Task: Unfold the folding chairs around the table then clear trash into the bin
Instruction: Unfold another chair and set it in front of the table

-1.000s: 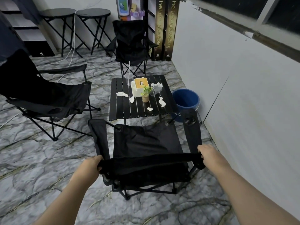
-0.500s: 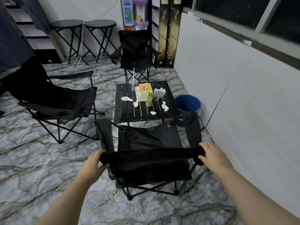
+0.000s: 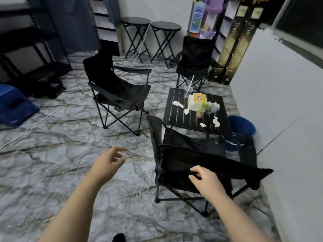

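left hand [image 3: 106, 163]: off the near chair's [image 3: 201, 165] backrest, now open over the floor, well apart from it. right hand [image 3: 206, 179]: grip released, fingers loose at backrest's middle. view: swung left, chair now at right.

Bin [image 3: 244, 125] partly behind chair [image 3: 201, 154]

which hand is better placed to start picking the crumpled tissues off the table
Right, probably. The right hand hovers open over the near chair, on the side of the table with its tissues. The left hand hangs over bare floor, farther off.
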The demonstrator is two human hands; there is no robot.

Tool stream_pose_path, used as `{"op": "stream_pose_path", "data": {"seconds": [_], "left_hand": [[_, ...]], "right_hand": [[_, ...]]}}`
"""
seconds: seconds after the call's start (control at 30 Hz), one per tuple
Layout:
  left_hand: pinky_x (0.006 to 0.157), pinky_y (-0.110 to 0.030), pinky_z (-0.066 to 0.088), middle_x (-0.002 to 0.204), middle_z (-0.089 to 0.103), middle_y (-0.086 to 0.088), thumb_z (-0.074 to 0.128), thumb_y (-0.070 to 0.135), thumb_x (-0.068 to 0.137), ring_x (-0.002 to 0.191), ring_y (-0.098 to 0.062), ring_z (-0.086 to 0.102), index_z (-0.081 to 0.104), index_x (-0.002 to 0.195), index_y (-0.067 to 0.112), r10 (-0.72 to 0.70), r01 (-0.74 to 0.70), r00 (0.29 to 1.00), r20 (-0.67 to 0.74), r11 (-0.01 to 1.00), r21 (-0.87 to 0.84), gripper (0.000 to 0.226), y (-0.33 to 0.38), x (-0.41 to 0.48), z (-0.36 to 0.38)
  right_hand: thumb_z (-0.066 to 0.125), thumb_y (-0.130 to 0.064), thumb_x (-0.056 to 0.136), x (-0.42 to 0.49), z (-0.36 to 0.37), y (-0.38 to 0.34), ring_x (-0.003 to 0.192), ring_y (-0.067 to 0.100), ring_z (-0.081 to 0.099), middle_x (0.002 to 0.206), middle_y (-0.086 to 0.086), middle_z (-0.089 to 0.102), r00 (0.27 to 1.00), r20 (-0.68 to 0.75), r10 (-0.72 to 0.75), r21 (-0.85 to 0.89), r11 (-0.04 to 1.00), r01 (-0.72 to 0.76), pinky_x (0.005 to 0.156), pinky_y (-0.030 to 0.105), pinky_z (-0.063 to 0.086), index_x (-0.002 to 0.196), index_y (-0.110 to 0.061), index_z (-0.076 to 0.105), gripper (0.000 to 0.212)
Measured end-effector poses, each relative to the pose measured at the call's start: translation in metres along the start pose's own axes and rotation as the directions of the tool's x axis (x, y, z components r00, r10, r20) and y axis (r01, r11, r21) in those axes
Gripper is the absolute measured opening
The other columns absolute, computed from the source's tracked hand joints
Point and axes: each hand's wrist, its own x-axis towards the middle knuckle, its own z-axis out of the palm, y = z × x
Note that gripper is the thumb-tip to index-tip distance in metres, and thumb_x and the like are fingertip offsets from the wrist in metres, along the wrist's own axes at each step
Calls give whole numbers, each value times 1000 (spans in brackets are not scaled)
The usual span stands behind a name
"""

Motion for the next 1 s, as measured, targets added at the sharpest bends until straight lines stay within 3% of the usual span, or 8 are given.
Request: {"op": "stream_pose_path", "data": {"seconds": [0.17, 0.27, 0.33, 0.47, 0.57, 0.77, 0.9, 1.0], "left_hand": [[62, -17, 41, 89, 59, 9, 57, 33, 87, 79, -4, 56, 54, 104, 28, 2, -1, 1000, -17, 995, 97, 18, -59, 20, -59], [60, -15, 40, 91, 61, 5, 57, 33, 88, 78, -8, 56, 54, 106, 26, -132, 131, 991, 6, 988, 82, 20, -104, 44, -107], [62, -21, 40, 91, 62, 3, 58, 33, 88, 79, -12, 57, 55, 108, 24, -200, 196, 980, 18, 972, 131, 23, -133, 64, -142], [68, -27, 38, 90, 61, 1, 56, 33, 88, 81, -17, 56, 56, 113, 20, -272, 265, 962, 11, 946, 186, 28, -173, 115, -199], [68, -27, 38, 89, 60, 0, 55, 31, 89, 80, -18, 55, 56, 114, 18, -238, 233, 971, 8, 956, 176, 28, -185, 153, -222], [79, -34, 45, 102, 61, -2, 53, 34, 89, 94, -23, 56, 52, 117, 21, -174, 179, 984, -45, 957, 230, 30, -211, 253, -275], [78, -33, 45, 98, 56, 2, 53, 34, 89, 92, -19, 53, 52, 116, 22, -163, 177, 984, -78, 956, 236, 30, -237, 335, -317], [84, -29, 42, 116, 57, -2, 54, 34, 89, 105, -18, 52, 47, 126, 24, -172, 177, 984, -44, 957, 231, 39, -260, 400, -356]], "right_hand": [[52, -43, 87, 55, 67, -138, 105, 17, 58, 123, -5, 58, 973, 213, -92, -134, 983, 123, 84, 33, 50, 114, -30, 55, 29], [50, -44, 87, 95, 97, -234, 106, 23, 58, 128, 2, 55, 905, 418, -83, -203, 962, 182, 88, 39, 52, 125, -29, 50, 40], [48, -44, 89, 118, 113, -288, 101, 24, 60, 128, 3, 55, 881, 464, -97, -221, 950, 221, 85, 39, 53, 128, -28, 48, 42], [47, -41, 90, 158, 130, -372, 91, 25, 61, 121, 6, 57, 895, 423, -141, -188, 953, 239, 75, 37, 52, 122, -24, 50, 37], [47, -42, 91, 183, 139, -409, 91, 24, 64, 120, 4, 59, 902, 403, -155, -153, 960, 233, 81, 41, 56, 119, -23, 52, 34], [48, -44, 91, 268, 175, -475, 103, 20, 60, 130, -1, 55, 915, 341, -214, -173, 943, 285, 85, 40, 53, 125, -25, 49, 39], [51, -44, 89, 351, 194, -530, 111, 18, 57, 129, -4, 57, 908, 321, -269, -138, 935, 326, 86, 35, 50, 123, -28, 51, 37], [52, -40, 88, 421, 200, -581, 110, 19, 57, 128, -2, 58, 900, 327, -288, -118, 933, 341, 87, 37, 50, 123, -29, 51, 37]]}}
